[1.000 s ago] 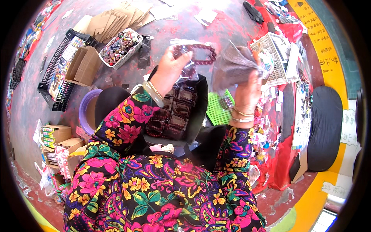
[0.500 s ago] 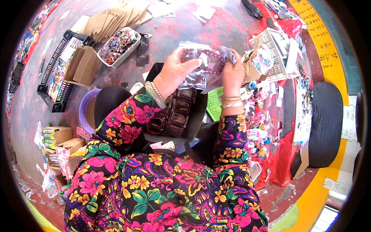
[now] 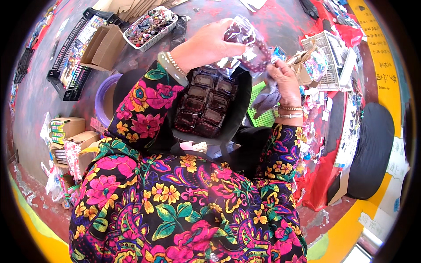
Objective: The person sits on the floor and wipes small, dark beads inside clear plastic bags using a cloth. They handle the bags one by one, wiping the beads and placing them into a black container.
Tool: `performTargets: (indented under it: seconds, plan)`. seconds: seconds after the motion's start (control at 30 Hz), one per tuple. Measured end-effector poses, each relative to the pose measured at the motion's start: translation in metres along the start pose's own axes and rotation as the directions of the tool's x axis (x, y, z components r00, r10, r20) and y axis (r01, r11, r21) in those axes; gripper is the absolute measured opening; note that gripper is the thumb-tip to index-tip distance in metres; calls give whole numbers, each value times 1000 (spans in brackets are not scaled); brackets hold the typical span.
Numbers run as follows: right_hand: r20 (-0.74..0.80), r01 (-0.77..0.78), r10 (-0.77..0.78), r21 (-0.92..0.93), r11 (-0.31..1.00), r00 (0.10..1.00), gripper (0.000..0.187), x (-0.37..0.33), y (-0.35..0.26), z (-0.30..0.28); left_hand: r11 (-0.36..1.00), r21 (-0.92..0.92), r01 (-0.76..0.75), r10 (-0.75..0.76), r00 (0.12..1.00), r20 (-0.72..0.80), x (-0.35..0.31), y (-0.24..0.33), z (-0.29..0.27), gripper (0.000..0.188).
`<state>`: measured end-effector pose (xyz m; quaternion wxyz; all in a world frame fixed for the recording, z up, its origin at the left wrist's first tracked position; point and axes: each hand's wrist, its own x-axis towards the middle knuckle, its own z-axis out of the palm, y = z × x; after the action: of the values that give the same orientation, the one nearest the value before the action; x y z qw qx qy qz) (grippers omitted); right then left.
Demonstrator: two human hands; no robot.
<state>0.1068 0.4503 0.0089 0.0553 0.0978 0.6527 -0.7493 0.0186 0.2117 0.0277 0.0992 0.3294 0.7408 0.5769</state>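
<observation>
Below the left grip (image 3: 214,44), a black container (image 3: 244,98) already holds rows of bagged dark-red beads (image 3: 205,105). That grip pinches a clear packet (image 3: 241,31) with a beaded strand (image 3: 262,56), not yet in there; the right grip (image 3: 287,82) clutches grey cloth (image 3: 266,97). Beyond, leftward, a white basket (image 3: 158,38) holds mixed trinkets (image 3: 150,26).

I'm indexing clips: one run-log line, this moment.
left hand: holds beads in clear plastic | right hand: holds grey cloth | below: packets in black container

Characters (image 3: 381,75) on yellow band (image 3: 390,95); white papers (image 3: 372,224)
</observation>
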Motion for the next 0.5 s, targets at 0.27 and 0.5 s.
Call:
performTargets:
  seconds: [0.27,0.5]
  plan:
    - [-17,108,-109,352,930,994,15,2,22,-7,858,-513,26,-71,995,-70,0,-6,-1,31]
    - [-286,-42,139,323,946,948,11,18,123,-17,447,-892,-71,-371,892,-257,-13,26,-43,22]
